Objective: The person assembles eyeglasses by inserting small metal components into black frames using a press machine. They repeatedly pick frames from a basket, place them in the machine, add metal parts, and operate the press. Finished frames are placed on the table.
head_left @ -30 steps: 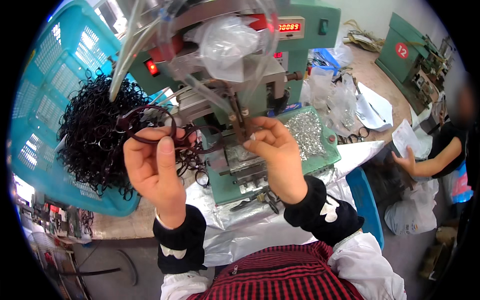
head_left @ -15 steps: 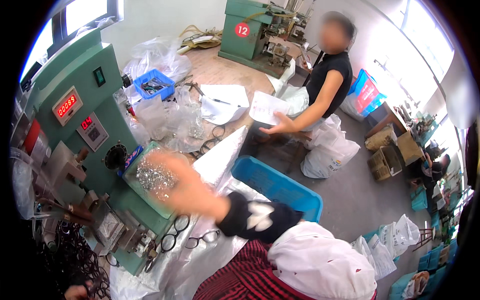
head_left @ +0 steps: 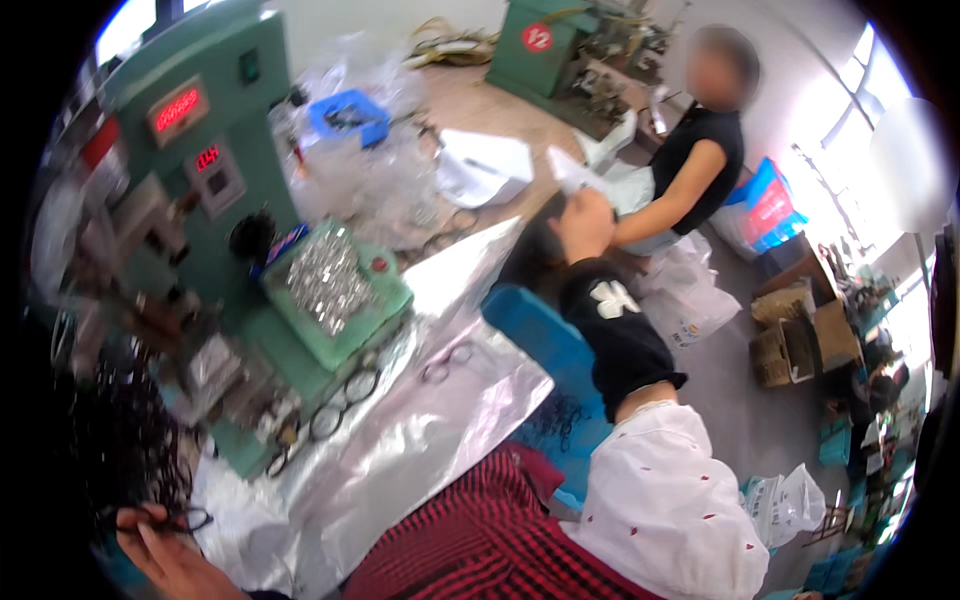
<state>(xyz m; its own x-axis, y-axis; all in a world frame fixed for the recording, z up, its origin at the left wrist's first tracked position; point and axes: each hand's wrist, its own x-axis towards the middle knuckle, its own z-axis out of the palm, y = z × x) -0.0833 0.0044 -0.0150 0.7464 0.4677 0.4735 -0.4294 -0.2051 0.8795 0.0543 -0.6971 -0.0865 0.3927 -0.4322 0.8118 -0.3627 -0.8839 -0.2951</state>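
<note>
At the lower left, my left hand (head_left: 168, 552) holds a dark eyeglass frame (head_left: 190, 519) between its fingers, beside a heap of dark frames (head_left: 110, 450). My right arm stretches far out over a blue bin (head_left: 520, 325). At its end my right hand (head_left: 583, 226) is next to a co-worker's forearm (head_left: 670, 212) and a white sheet of paper (head_left: 566, 168). Motion smears its fingers, so whether it grips the paper does not show. Between my arms, a green tray (head_left: 385, 300) of small shiny metal parts (head_left: 328, 278) rests on the green machine (head_left: 235, 130).
More eyeglass frames (head_left: 345, 402) lie on silvery sheeting (head_left: 450, 400) beside the machine. Behind stand a small blue box of tools (head_left: 350, 115), clear plastic bags (head_left: 350, 190) and white paper (head_left: 485, 165). The seated co-worker (head_left: 690, 140) is at the far right, with white bags (head_left: 690, 300) nearby.
My right hand has swung from over the metal parts out to the right, to the co-worker's hand and paper. My left hand with the eyeglass frame has come further into view.
</note>
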